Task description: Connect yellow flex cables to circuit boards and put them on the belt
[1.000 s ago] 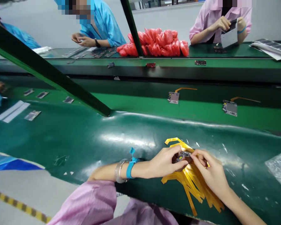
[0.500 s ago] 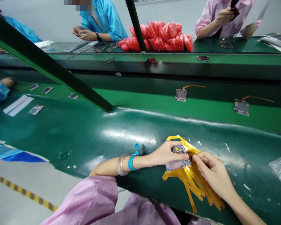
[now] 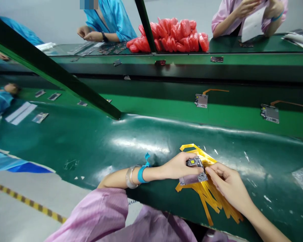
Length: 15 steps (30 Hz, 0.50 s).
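Note:
My left hand is closed on a small circuit board, holding it just above a heap of yellow flex strips on the dark green mat. My right hand pinches at the board's right edge, fingers curled, and rests over the strips. A blue wrist strap and a clear bangle sit on my left wrist. What my right fingertips hold is too small to make out.
Two circuit boards with orange flex tails lie on the green conveyor belt behind. Red bags are piled on the far bench, where other people in blue and pink coats work. A green diagonal frame bar crosses the left.
The board, earlier hidden between both hands' fingers, has turned face up in my left hand. My right hand drew back slightly, then came in again to its right edge.

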Each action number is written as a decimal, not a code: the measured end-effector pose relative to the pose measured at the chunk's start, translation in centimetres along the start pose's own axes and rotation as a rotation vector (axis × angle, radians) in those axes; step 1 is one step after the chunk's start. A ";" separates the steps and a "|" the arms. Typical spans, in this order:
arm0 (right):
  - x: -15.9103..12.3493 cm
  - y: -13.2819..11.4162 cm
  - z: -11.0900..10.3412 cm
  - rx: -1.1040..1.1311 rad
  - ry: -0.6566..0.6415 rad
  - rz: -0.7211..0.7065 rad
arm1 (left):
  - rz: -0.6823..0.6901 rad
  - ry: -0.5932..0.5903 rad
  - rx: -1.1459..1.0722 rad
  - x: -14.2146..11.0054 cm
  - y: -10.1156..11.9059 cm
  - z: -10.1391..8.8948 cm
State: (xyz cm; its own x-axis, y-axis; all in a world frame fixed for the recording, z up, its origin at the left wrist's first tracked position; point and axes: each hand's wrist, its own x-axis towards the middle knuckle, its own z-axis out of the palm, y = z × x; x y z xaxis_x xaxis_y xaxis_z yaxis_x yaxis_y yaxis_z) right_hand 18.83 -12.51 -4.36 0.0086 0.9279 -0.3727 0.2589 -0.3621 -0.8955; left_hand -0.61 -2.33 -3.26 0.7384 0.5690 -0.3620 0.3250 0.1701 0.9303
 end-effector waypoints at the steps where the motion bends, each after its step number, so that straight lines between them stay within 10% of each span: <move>1: -0.1 0.0 -0.1 -0.020 -0.008 -0.009 | 0.004 -0.002 -0.001 0.0 0.0 0.0; 15: -0.1 -1.4 -0.3 -0.173 -0.136 -0.037 | -0.057 -0.046 -0.068 0.1 -0.9 0.0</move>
State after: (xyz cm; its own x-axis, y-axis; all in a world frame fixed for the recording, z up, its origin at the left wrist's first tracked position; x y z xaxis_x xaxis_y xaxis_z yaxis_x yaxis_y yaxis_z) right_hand 18.78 -12.09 -3.04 -0.1313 0.9154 -0.3806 0.4184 -0.2968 -0.8584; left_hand -0.86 -2.44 -4.15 0.7469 0.5192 -0.4154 0.3274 0.2566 0.9094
